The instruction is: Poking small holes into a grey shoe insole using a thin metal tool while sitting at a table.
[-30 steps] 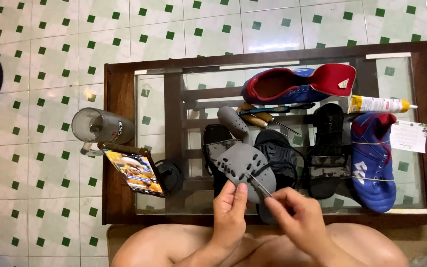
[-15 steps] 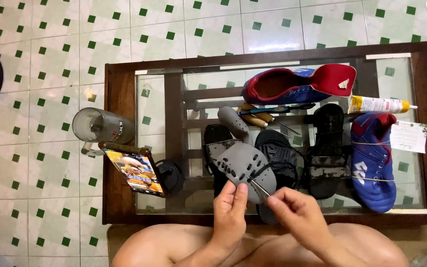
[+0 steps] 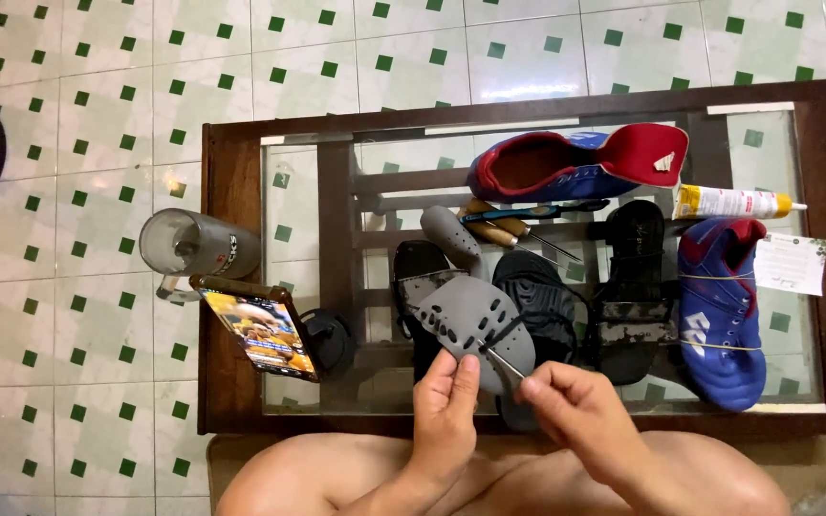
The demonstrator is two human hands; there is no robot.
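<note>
My left hand (image 3: pixel 447 401) pinches the near edge of a grey perforated clog (image 3: pixel 471 317), holding it tilted over the glass table (image 3: pixel 241 191). My right hand (image 3: pixel 576 413) holds a thin metal needle (image 3: pixel 506 364) whose tip rests against the clog next to my left thumb. Beneath the clog lie black sandals (image 3: pixel 539 298). My bare knees fill the bottom of the view.
On the table are a red-and-blue sports shoe (image 3: pixel 576 164), a second blue shoe (image 3: pixel 719 311), a worn black sandal (image 3: pixel 635 287), a glue tube (image 3: pixel 733 203), screwdrivers (image 3: pixel 513 222), a paper card (image 3: pixel 791 265), a phone on a stand (image 3: pixel 262 330) and a grey mug (image 3: pixel 193 246).
</note>
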